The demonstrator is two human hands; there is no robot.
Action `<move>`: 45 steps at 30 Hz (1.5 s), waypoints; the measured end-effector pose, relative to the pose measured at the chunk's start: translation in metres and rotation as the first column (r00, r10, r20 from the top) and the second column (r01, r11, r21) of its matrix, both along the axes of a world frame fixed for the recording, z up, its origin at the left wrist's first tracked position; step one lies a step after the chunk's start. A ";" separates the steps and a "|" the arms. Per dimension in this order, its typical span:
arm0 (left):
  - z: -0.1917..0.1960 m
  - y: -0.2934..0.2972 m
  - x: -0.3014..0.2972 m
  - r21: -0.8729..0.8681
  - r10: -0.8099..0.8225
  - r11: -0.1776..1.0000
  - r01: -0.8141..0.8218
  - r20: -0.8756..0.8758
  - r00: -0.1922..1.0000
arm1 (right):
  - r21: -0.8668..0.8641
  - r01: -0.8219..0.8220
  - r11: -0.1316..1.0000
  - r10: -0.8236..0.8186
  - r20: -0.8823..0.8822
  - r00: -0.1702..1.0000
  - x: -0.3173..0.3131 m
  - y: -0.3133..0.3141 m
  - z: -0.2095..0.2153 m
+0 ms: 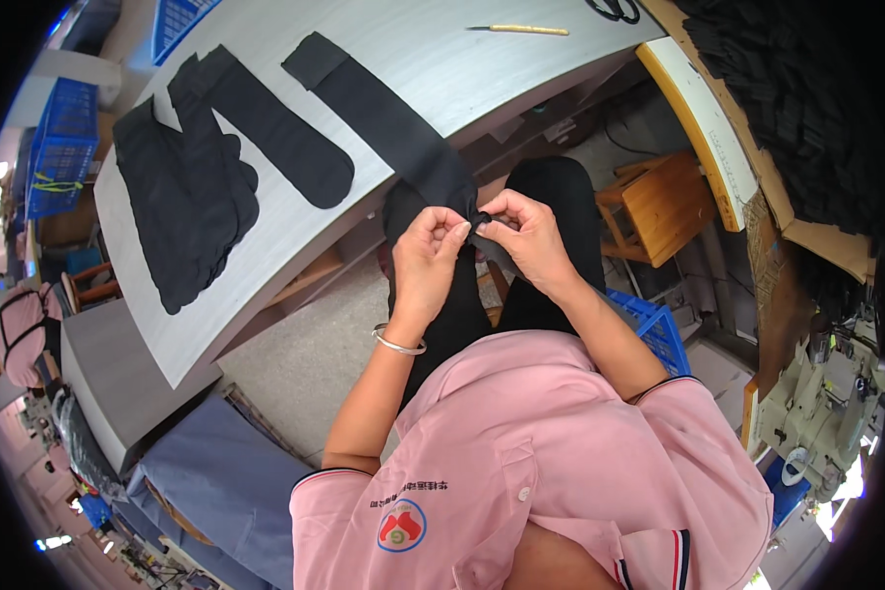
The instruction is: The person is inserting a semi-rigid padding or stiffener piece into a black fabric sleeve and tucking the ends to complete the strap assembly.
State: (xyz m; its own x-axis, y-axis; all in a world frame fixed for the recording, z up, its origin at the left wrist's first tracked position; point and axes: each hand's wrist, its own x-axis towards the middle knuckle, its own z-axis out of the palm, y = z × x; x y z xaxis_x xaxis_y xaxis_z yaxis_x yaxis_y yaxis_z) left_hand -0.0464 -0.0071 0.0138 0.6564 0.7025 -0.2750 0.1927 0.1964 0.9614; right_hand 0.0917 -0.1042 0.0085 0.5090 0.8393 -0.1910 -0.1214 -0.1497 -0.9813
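Observation:
A long black sock-like fabric piece (388, 113) runs from the tabletop over its near edge and down to my lap. Both hands meet at its lower end, above my dark trousers. With thumb and fingers, my left hand (426, 258) pinches the bunched cloth from the left. From the other side my right hand (533, 243) pinches the same small gathered bit, its fingertips almost touching the left ones. What exactly lies between the fingertips is too small to tell. Left of this piece, another black piece (280, 133) with a rounded end lies flat on the table.
Several more black pieces (182, 211) overlap in a pile on the pale table (423, 49). A thin yellow-handled tool (528, 29) and black-handled scissors (615, 10) lie toward its far side. At right a cardboard box (831, 251) holds a dark heap beside a wooden stool (664, 206).

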 end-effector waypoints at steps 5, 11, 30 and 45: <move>0.003 -0.011 0.011 0.160 0.071 0.985 -0.063 -0.048 0.996 | 0.025 0.004 1.000 -0.007 0.102 0.995 0.009 0.001 -0.007; 0.006 0.003 0.007 -0.097 0.049 0.995 -0.039 0.098 0.994 | 0.008 -0.002 1.000 0.001 0.088 0.996 0.013 0.005 -0.002; -0.007 -0.007 0.028 0.057 0.156 0.986 -0.158 0.036 0.987 | -0.041 0.129 0.991 -0.121 0.154 0.981 0.022 0.024 -0.020; -0.015 -0.033 0.029 -0.543 0.461 0.784 -0.301 0.184 0.868 | -0.014 0.277 0.961 -0.278 -0.084 0.957 0.005 0.021 -0.016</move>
